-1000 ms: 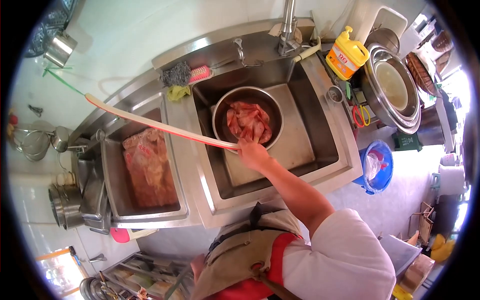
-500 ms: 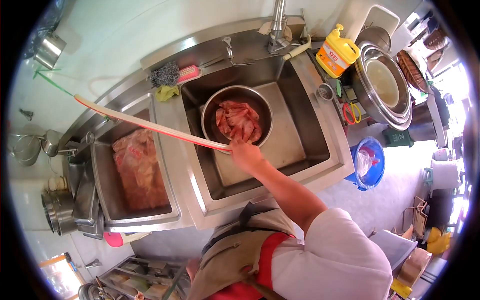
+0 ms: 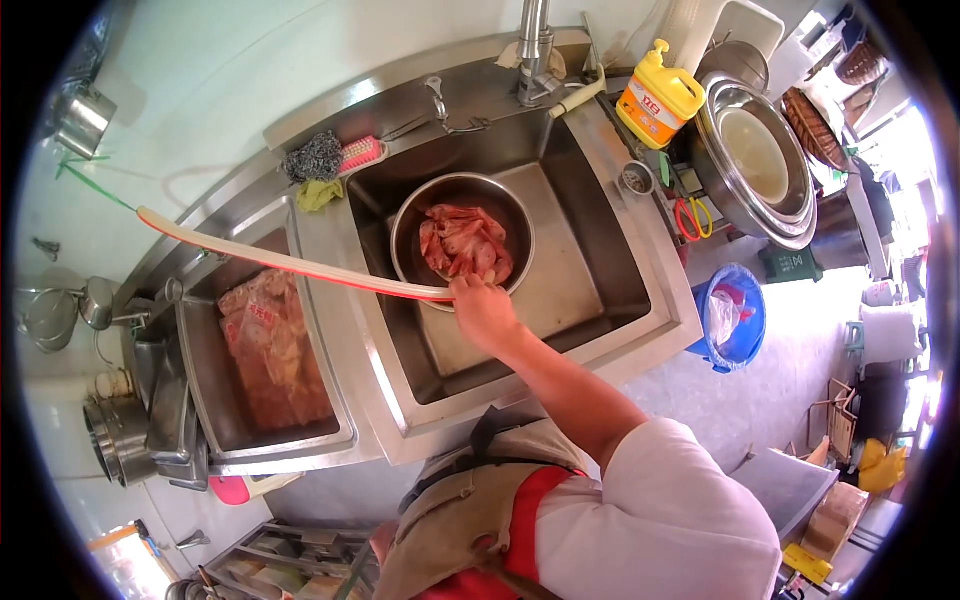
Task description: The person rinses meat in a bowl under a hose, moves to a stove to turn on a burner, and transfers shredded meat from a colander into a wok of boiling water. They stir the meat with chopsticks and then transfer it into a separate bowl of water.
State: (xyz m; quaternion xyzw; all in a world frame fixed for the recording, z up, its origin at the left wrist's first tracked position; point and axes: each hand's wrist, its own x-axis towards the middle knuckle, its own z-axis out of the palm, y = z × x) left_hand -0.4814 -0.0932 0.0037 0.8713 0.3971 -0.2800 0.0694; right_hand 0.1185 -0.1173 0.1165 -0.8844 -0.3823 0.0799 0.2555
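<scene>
My right hand (image 3: 484,318) is closed on the near end of a long white strip with a red edge (image 3: 290,262), at the front rim of a round metal bowl (image 3: 526,205). Reddish raw meat (image 3: 463,240) lies in the bowl, close to my fingertips. The bowl stands in the large sink (image 3: 575,240). From my hand the strip runs left across the smaller sink to a green string by the wall. My left hand does not show.
The smaller sink (image 3: 345,425) holds bagged meat (image 3: 275,345) in reddish liquid. A faucet (image 3: 535,60), yellow bottle (image 3: 660,97), steel wool (image 3: 313,157) and pink brush (image 3: 360,152) are behind. Stacked basins (image 3: 757,160) and a blue bucket (image 3: 745,345) are at right.
The whole view has shifted slightly, and the sinks and bowl appear a little further left. My right hand keeps its grip on the strip at the bowl's rim.
</scene>
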